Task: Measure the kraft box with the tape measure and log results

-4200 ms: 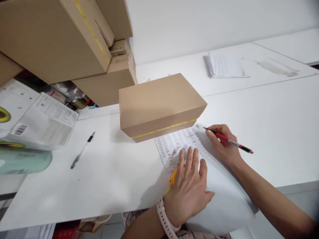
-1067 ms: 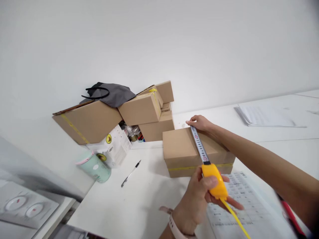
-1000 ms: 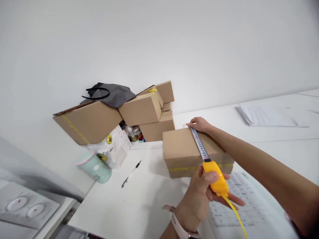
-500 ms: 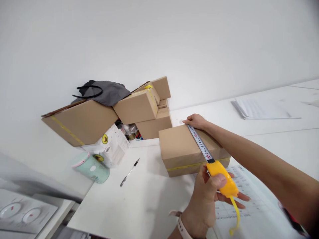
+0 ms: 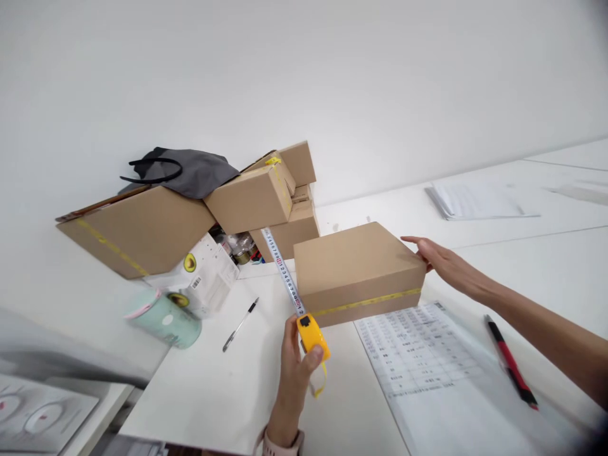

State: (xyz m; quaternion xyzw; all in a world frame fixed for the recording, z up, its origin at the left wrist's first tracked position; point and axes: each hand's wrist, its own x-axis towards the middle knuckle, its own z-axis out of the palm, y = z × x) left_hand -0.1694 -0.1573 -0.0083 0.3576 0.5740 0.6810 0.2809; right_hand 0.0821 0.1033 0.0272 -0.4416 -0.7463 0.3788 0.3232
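Observation:
A brown cardboard box (image 5: 354, 263) with a yellow tape line lies on the white table (image 5: 228, 386). My left hand (image 5: 295, 361) grips a yellow tape measure (image 5: 311, 334) at the box's near left corner. Its blade (image 5: 282, 271) runs out along the left side of the box with its far end free. My right hand (image 5: 439, 259) is open, fingers stretched flat against the box's right end. A printed sheet (image 5: 413, 351) lies in front of the box, and a red pen (image 5: 510, 362) rests on the paper to its right.
A stack of cardboard boxes (image 5: 190, 212) with a grey bag (image 5: 183, 170) on top stands at the back left. Below it are a white carton (image 5: 204, 275), a mint green cup (image 5: 161, 313) on its side and a black pen (image 5: 240, 323). Papers (image 5: 477, 199) lie far right.
The tape measure moved from across the top of the box to its left side. My right hand let go of the tape's end and now lies against the box's right end.

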